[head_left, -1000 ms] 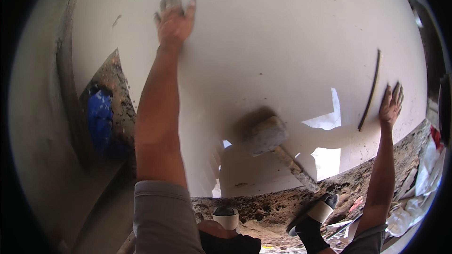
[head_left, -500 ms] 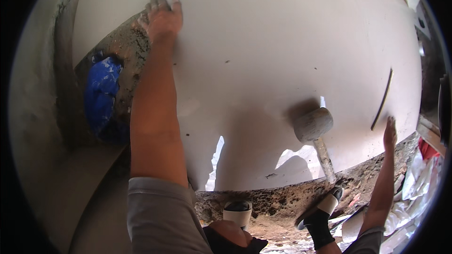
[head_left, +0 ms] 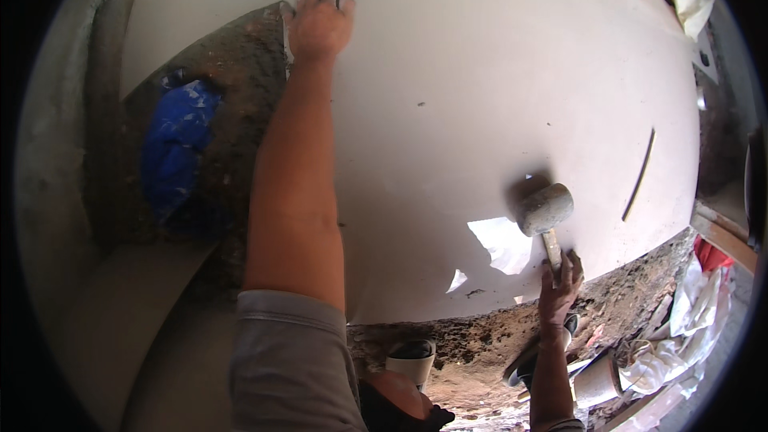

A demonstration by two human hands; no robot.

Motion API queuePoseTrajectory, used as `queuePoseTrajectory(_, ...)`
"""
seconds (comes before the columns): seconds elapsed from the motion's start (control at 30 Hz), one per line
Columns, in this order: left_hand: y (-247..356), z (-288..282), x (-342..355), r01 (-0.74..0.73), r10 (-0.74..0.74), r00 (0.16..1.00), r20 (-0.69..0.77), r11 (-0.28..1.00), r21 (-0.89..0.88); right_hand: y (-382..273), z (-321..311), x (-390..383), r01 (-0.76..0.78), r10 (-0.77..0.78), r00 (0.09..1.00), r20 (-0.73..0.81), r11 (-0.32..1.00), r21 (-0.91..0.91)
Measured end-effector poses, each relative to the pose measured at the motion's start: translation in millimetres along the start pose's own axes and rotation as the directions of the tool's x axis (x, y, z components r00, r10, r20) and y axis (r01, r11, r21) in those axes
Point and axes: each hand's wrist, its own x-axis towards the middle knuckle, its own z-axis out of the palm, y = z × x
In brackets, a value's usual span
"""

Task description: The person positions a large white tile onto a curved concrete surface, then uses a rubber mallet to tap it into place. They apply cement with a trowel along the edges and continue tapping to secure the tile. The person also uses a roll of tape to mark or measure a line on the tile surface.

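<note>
A large pale, glossy tile spreads beneath both hands. My left hand rests on its far left part, fingers spread, beside the edge that borders rough dark mortar. On the near right of the tile stands a mallet with a thick grey head and a pale, smeared handle. The fingers of my right hand are around the lower end of that handle; my palm hides its tip. To the right of the mallet lies a thin dark strip.
A crumpled blue plastic bundle sits in the mortar gap at left. Rough ground and my feet border the tile's near edge. A pale bucket, white plastic sheets and a wooden board lie at right.
My right hand has come from the tile's right edge leftward to the mallet's handle and closed on it. The left hand stays flat on the tile; the whole view has shifted slightly.
</note>
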Motion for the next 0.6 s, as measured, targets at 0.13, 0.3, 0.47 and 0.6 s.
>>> queuePoseTrajectory(0.13,32,5,6,-0.038,0.041,0.998,0.049,0.998,-0.051,-3,8,-5,0.064,-0.075,0.988,-0.135,0.995,-0.078)
queuePoseTrajectory(0.3,72,11,4,-0.127,0.128,0.992,-0.003,0.984,-0.122,-40,-1,19,0.101,-0.085,0.992,-0.094,0.978,0.181)
queuePoseTrajectory(0.47,71,1,8,-0.092,0.115,0.983,0.144,0.983,-0.16,-140,-12,107,0.287,-0.291,0.955,-0.066,0.836,0.467)
queuePoseTrajectory(0.6,70,1,8,-0.098,0.118,0.987,0.109,0.98,-0.175,-213,-4,161,0.236,-0.256,0.966,-0.035,0.82,0.522)
